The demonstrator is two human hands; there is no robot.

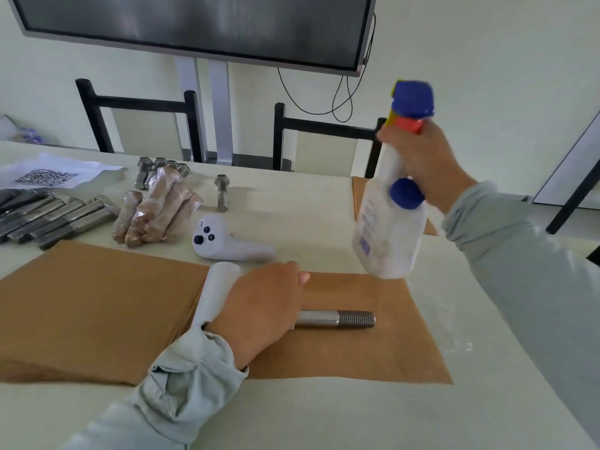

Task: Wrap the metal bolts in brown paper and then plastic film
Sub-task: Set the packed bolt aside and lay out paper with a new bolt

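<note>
Presently, as seen from the head camera:

- Left hand (263,306): lies palm down on the head end of a metal bolt (337,318); the fingers (302,277) curl over that end, which is hidden beneath them. How firmly they grip cannot be told.
- Metal bolt: lies flat on a brown paper sheet (373,352), its smooth shank and threaded tip pointing right, out from under the left hand.
- Brown paper sheet: spread on the surface (308,417), near the front edge; a second brown sheet (81,303) lies just to its left, and their edges meet under the left hand.
- White roll (216,290): lies at the join of the two sheets, touching the left hand's wrist side.
- Right hand (422,157): raised above the surface, its fingers wrapped round the neck of a white spray bottle (389,222) with a blue head; the bottle hangs tilted above the far right corner of the sheet.
- Wrapped bundles (159,209): several brown, film-covered parcels heaped at the middle left.
- Bare bolts (55,219): a row at the far left; more stand behind the bundles, and one single bolt (222,193) lies apart.
- White controller (227,241): lies between the bundles and the sheet.
</note>
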